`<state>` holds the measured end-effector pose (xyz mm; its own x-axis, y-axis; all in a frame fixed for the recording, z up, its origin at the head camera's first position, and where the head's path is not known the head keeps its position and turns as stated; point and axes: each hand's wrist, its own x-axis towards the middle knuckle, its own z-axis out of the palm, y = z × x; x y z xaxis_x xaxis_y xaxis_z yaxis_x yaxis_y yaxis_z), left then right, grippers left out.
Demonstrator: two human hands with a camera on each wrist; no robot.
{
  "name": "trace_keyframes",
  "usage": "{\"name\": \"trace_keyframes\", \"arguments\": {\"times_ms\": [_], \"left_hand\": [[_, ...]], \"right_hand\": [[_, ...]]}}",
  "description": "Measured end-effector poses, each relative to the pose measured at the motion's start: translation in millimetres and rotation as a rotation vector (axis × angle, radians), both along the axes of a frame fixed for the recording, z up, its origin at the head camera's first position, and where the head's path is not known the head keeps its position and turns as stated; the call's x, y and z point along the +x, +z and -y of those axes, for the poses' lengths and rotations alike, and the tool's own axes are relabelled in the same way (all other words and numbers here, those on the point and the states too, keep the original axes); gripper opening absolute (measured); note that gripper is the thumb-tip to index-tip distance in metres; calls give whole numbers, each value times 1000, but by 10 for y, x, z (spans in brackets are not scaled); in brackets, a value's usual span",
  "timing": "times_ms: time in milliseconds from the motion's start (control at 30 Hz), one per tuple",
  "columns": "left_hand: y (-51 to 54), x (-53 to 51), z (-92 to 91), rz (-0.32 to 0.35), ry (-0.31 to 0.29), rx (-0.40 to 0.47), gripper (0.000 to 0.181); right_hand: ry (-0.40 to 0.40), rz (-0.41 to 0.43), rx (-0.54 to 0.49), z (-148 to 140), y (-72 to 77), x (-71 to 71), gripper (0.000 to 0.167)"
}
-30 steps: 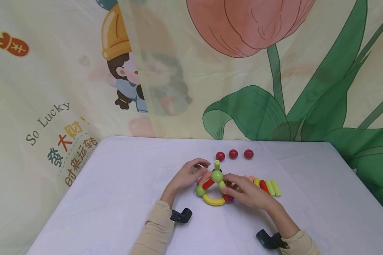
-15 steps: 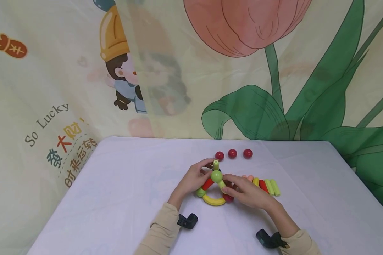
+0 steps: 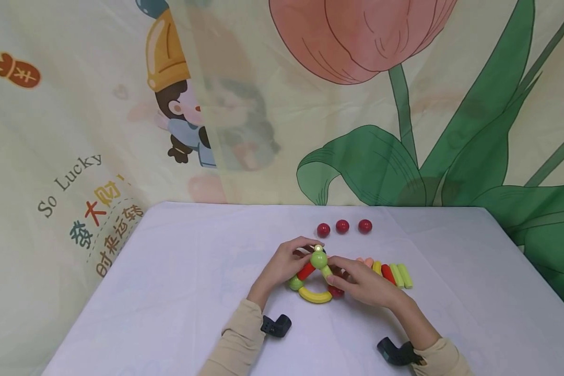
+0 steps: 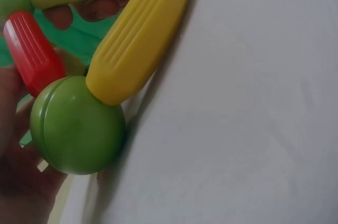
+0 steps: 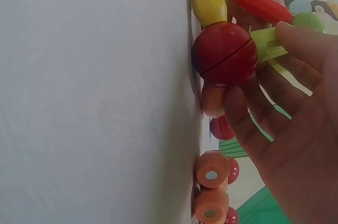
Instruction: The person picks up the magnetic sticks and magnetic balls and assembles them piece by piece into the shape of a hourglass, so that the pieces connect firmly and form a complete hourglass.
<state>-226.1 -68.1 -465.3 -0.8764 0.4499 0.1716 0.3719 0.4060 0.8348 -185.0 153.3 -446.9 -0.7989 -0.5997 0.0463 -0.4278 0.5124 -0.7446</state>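
Observation:
A frame of magnetic balls and rods stands on the white table in front of me. Its top is a light green ball, with a short light green rod above it seen end-on. A red rod slopes down to a lower green ball. From there a curved yellow rod leads to a dark red ball. My left hand curls round the upper left side, index fingertip at the short rod; its grip is partly hidden. My right hand pinches the sloping light green rod.
Three loose red balls lie in a row behind the frame. At the right, a row of spare rods holds light green ones, a red one, a yellow one and pink ones. A printed cloth hangs beyond the table.
My left hand has moved right and closed in on the frame's top. The short upright rod has tipped and now shows its end. My right hand holds its place.

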Motion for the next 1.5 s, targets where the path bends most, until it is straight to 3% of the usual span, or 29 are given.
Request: {"name": "trace_keyframes", "arguments": {"times_ms": [300,633,767,1033,1300,1500], "left_hand": [[-7,-8,69,26,-51,-3,35],[-10,-29,73,-99,-98,-8,32],[0,-28,80,-98,-101,-26,32],[7,-21,109,-50,-65,-67,30],[-38,-16,132,26,34,-143,34],[-29,-21,112,55,44,-154,33]], "right_hand": [[-23,20,21,-4,-6,1,28],[-19,34,18,-35,-6,-7,29],[-9,38,15,-57,-25,-28,30],[-14,60,3,-83,-16,-41,29],[-6,67,2,-69,14,-26,29],[-10,76,8,-69,24,-20,30]]}}
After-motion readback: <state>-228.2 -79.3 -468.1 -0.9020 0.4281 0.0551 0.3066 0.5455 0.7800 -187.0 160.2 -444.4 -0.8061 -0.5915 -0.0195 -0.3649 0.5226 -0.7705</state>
